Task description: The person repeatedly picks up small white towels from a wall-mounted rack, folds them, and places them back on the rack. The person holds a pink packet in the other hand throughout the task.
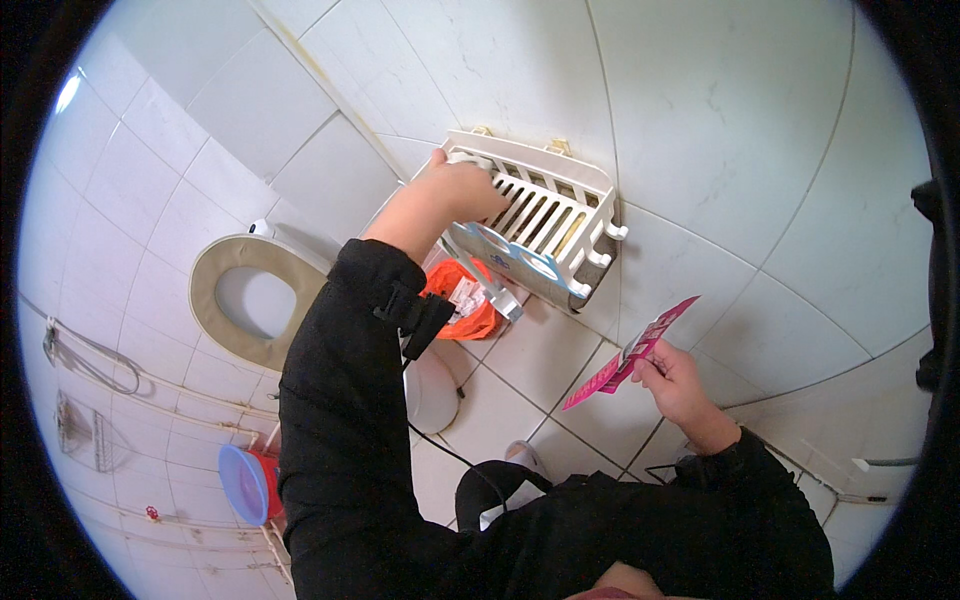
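Note:
My left hand (469,187) reaches to the left end of a white slatted plastic wall rack (541,214). A pale whitish item (471,159) shows beside its knuckles; the fingertips are hidden, so whether they grip it cannot be told. My right hand (671,379) is closed on a pink printed packet or folded card (631,354), held tilted at the lower right of the rack. A strip with blue edging and round cutouts (538,264) runs along the rack's front, and white hooks (600,259) stick out from its right end.
An orange-lined waste bin (484,322) with crumpled paper stands below the rack. Left of my arm is a toilet with a beige seat cover (206,289). A blue basin (241,484) hangs or rests near the pipes. A white rounded container (431,394) stands on the tiled floor (555,345).

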A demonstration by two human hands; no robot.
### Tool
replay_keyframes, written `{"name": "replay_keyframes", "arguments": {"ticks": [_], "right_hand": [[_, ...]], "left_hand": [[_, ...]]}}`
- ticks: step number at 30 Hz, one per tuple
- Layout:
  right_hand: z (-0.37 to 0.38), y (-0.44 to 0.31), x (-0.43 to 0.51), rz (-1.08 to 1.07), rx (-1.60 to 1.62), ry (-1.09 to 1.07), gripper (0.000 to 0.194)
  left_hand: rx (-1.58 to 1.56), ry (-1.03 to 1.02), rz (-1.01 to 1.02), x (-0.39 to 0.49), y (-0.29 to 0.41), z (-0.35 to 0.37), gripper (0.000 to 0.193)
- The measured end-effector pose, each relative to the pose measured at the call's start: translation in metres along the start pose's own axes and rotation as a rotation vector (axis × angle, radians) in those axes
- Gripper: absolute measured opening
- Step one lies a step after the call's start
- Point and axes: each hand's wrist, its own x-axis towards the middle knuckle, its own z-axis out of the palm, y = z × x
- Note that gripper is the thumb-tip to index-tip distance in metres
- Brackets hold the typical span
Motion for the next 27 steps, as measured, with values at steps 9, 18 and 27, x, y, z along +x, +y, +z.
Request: {"name": "replay_keyframes", "arguments": {"ticks": [9,18,27], "right_hand": [[-0.001,-0.006,-0.001,0.015,-0.009,-0.041,0.008],[0.000,-0.006,-0.003,-0.013,0.003,-0.006,0.011],[-0.008,-0.013,-0.004,0.014,0.038,-0.018,0.007]], "left_hand": [[0.095,0.040,0.002,0.002,-0.015,-0.010,0.039],[0.282,0.101,-0.041,0.010,-0.017,0.005,0.028],[0.270,-0.057,-0.019,0.024,-0.002,0.001,0.037]]}}
